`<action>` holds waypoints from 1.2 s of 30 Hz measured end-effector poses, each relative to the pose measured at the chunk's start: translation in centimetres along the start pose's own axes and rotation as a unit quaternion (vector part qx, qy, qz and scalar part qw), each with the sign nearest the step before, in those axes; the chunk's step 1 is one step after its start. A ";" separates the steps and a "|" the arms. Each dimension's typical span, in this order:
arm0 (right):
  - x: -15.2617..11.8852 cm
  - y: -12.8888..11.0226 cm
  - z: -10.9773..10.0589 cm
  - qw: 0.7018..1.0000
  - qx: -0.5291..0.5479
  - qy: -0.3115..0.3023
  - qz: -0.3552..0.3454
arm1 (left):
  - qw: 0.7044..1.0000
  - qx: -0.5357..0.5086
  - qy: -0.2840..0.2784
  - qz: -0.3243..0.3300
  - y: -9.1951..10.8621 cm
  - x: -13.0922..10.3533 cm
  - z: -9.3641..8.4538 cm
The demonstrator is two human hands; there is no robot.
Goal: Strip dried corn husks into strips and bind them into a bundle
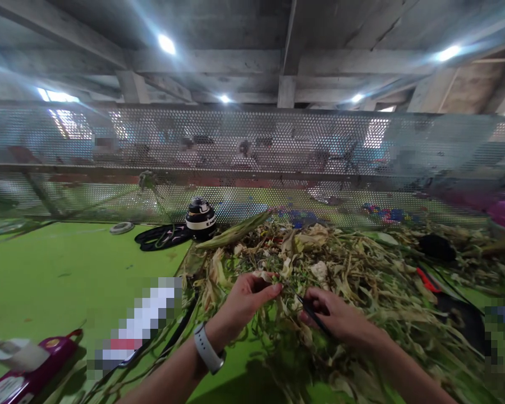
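My left hand (pixel 250 294), with a pale watch strap (pixel 208 348) on its wrist, is closed in a pinch on a thin plant stem (pixel 281 286) over the heap. To its right, my right hand (pixel 332 314) is closed around a slim black pointed tool (pixel 315 318), which looks like tweezers. The tool's tip points up and left towards the left hand, a little apart from it. Around and beyond both hands spreads a heap of dry husks and stems (pixel 362 275). A long greenish husk (pixel 235 230) lies at the heap's far left edge.
A black-and-white round jar (pixel 201 217) and a black flat item (pixel 160 237) stand by the perforated metal screen (pixel 252 140). On the green table (pixel 33 269) are a tape roll (pixel 122 228), a blurred-out white object (pixel 143 320) and a purple power strip (pixel 37 367). Something black (pixel 463 314) lies right.
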State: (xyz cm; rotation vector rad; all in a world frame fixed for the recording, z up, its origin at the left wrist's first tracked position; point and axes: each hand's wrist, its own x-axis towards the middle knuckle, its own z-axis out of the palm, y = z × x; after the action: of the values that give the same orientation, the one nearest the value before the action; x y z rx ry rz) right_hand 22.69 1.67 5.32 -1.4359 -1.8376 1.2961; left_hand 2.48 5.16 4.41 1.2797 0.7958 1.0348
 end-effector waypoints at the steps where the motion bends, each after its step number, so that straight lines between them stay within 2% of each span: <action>1: 0.0 -0.1 0.0 1.000 0.001 -0.001 0.001 | 1.000 0.005 -0.005 -0.003 0.0 0.0 0.0; 3: -0.1 -0.2 0.1 1.000 0.000 0.002 0.002 | 1.000 0.016 -0.015 -0.008 0.0 0.0 0.0; 8: 0.0 -0.2 0.3 0.999 0.015 0.031 -0.013 | 1.000 -0.021 0.004 -0.023 0.2 -0.1 0.1; 17: 0.4 1.0 0.7 0.997 0.040 0.032 -0.049 | 0.996 -0.083 0.023 -0.013 -0.1 0.0 0.0; 21: 0.7 1.3 0.7 0.995 0.070 0.057 -0.044 | 0.997 -0.074 0.032 0.002 0.0 0.3 -0.6; 26: 1.2 1.4 0.3 0.993 0.075 0.090 -0.022 | 1.000 -0.014 0.020 0.016 0.3 0.5 -0.8; 28: 1.4 1.7 -0.1 0.994 0.029 0.109 -0.013 | 1.000 -0.018 0.012 0.015 0.4 0.5 -0.8; 30: 1.6 2.4 -0.7 0.987 -0.071 0.142 -0.001 | 0.999 -0.037 0.006 0.009 0.3 0.5 -0.8; 33: 1.8 3.3 -1.6 0.948 -0.255 0.187 0.035 | 0.999 -0.053 0.004 -0.005 0.2 0.6 -0.9; 36: 1.7 3.8 -2.1 0.922 -0.337 0.184 0.054 | 0.996 -0.085 0.022 -0.023 -0.1 0.7 -1.0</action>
State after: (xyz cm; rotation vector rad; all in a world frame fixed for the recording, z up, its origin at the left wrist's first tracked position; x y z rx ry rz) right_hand 25.63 4.11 2.60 -1.9788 -2.0405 0.3649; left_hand 1.84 6.14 4.24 1.0928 0.7504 1.0735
